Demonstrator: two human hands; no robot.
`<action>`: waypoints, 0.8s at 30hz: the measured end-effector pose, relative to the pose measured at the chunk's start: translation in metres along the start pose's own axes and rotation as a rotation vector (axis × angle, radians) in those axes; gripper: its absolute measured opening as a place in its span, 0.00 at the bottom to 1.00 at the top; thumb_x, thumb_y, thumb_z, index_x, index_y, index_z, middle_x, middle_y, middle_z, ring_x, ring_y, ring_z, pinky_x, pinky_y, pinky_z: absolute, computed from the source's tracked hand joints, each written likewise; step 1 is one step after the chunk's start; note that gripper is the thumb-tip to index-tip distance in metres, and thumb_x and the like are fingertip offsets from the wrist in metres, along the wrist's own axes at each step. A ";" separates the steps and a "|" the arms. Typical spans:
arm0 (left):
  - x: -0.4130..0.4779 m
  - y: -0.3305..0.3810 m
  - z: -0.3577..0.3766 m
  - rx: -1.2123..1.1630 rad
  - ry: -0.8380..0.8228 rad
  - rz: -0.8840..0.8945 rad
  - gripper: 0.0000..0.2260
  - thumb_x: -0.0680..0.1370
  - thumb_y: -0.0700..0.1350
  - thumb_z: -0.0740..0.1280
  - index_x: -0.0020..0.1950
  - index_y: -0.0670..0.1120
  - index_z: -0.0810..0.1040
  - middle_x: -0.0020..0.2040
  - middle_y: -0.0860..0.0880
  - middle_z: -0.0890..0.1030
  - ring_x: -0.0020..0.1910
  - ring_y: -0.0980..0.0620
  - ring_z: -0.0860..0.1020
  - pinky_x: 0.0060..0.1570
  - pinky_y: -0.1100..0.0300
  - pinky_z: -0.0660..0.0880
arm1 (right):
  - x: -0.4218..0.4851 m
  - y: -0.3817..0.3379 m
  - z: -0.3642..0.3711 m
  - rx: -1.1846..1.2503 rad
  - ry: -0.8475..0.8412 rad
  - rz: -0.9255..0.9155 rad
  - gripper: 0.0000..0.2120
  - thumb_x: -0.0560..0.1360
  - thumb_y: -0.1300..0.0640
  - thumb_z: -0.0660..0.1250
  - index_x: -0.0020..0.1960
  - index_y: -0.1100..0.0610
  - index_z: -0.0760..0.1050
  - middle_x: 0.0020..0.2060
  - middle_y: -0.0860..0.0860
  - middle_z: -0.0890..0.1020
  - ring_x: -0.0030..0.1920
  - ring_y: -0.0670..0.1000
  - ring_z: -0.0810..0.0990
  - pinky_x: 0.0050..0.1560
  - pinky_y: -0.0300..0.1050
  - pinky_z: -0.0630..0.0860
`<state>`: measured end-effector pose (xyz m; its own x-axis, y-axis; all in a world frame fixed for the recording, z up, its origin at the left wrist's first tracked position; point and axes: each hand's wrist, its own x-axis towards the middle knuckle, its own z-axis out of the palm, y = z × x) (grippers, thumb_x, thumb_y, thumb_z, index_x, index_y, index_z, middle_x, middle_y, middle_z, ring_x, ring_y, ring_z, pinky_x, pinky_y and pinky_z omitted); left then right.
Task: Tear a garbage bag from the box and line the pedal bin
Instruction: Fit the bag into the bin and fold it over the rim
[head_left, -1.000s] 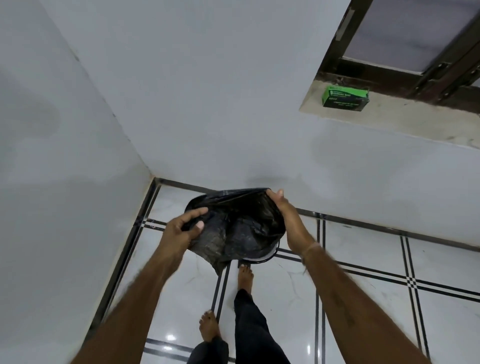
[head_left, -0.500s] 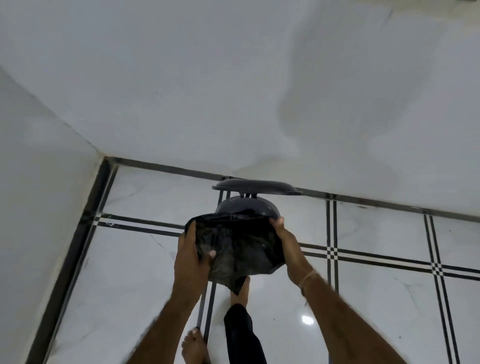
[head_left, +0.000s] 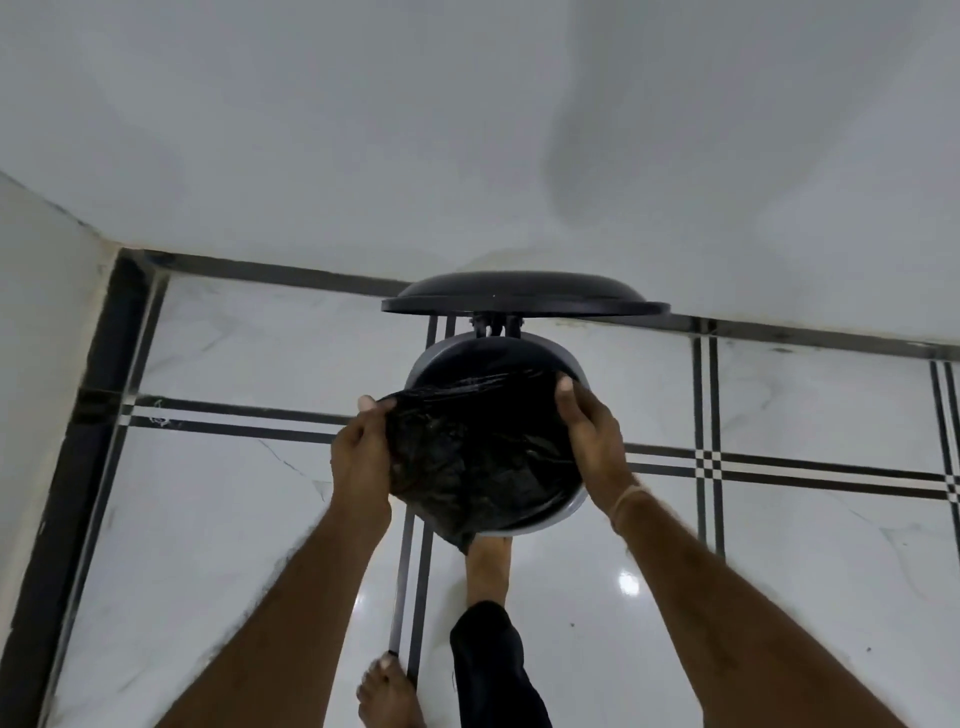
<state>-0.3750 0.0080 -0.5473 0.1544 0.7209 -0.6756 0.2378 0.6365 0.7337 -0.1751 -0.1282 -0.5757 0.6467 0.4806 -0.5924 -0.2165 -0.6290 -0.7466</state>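
A black garbage bag (head_left: 475, 457) hangs spread open between both hands, over the mouth of the grey pedal bin (head_left: 574, 366). My left hand (head_left: 360, 452) grips the bag's left rim, its fingers curled round the plastic. My right hand (head_left: 592, 436) holds the right rim against the bin's edge, thumb on top. The bin's black lid (head_left: 524, 299) stands raised behind the opening. My right foot (head_left: 485, 566) is at the bin's front, where the pedal is hidden. The bag box is out of view.
The bin stands on white marble floor tiles with black inlay lines (head_left: 413, 577), close to the white back wall (head_left: 467, 130). A second wall (head_left: 36, 332) closes the corner at the left. My left foot (head_left: 387, 693) is planted nearer to me.
The view has tilted down and the window ledge with the green box has left the frame. The open bag has dropped from in front of me to the bin's rim, the lid now up.
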 end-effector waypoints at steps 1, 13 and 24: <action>0.004 0.002 0.005 -0.098 0.079 -0.025 0.17 0.85 0.53 0.62 0.57 0.43 0.85 0.53 0.46 0.86 0.56 0.46 0.83 0.53 0.57 0.81 | 0.001 0.002 -0.003 -0.022 0.016 -0.045 0.29 0.74 0.22 0.57 0.64 0.37 0.79 0.59 0.43 0.86 0.63 0.52 0.82 0.66 0.60 0.78; 0.081 0.000 0.029 0.272 0.054 0.280 0.15 0.83 0.41 0.66 0.66 0.54 0.83 0.62 0.53 0.84 0.65 0.52 0.80 0.71 0.52 0.73 | 0.056 -0.013 -0.023 -0.098 0.107 -0.170 0.32 0.74 0.22 0.56 0.70 0.38 0.75 0.65 0.40 0.82 0.68 0.47 0.79 0.73 0.57 0.72; 0.115 -0.011 0.025 0.154 0.010 -0.131 0.05 0.83 0.41 0.68 0.54 0.45 0.85 0.36 0.49 0.83 0.25 0.54 0.80 0.20 0.65 0.75 | 0.081 0.008 -0.035 -0.163 -0.008 0.110 0.55 0.63 0.12 0.45 0.50 0.58 0.85 0.49 0.60 0.87 0.54 0.60 0.85 0.64 0.61 0.79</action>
<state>-0.3363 0.0772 -0.6346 0.1037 0.6381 -0.7629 0.3993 0.6758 0.6195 -0.0987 -0.1152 -0.6189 0.6200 0.4076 -0.6704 -0.1639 -0.7683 -0.6188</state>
